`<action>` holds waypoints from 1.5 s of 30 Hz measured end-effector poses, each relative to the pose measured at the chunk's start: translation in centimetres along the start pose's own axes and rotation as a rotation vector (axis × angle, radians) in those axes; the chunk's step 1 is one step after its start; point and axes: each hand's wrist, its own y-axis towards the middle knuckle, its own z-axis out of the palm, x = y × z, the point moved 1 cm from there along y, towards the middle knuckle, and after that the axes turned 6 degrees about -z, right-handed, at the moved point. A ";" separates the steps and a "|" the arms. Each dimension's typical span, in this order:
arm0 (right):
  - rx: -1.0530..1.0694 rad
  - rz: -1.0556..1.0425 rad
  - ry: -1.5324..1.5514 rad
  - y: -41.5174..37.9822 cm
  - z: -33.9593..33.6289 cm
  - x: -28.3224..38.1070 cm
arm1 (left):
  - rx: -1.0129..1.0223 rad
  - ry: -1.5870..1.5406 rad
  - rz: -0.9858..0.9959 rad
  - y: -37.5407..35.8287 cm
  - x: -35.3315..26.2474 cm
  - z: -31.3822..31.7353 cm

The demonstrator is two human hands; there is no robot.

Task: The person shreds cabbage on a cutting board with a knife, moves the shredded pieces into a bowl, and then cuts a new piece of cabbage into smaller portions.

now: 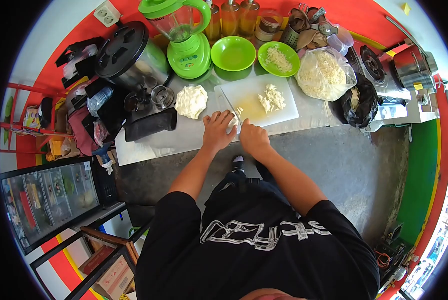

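My right hand (254,137) is closed around the handle of a knife (229,103), whose blade points away from me over the left part of a white cutting board (284,95). Against the blade's left side, the bent fingers of my left hand (218,131) press on a small white vegetable piece (234,120), mostly hidden by them. A few cut bits lie right of the blade. Further right on the board is a pile of pale chopped vegetable (271,99). A white, crinkled vegetable head (191,101) sits on the table left of the board.
Behind the board stand a green blender (189,55), a green bowl (233,53) and a green plate (288,67) with chopped bits. A filled clear plastic bag (324,75) and a black bag (360,105) are to the right. A black pouch (150,125) lies left.
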 end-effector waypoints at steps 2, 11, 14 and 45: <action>0.004 0.013 -0.009 -0.8 0.4 0.3 | 0.013 -0.012 -0.012 -0.1 0.0 0.0; 0.025 0.061 0.006 0.0 3.1 -0.7 | 0.020 -0.025 -0.001 -0.2 0.4 0.2; 0.059 0.092 0.112 -0.5 2.3 -1.8 | 0.033 -0.019 -0.002 -0.3 0.2 0.0; 0.022 0.067 -0.059 0.8 0.8 -3.1 | 0.091 -0.068 0.103 0.0 0.2 0.1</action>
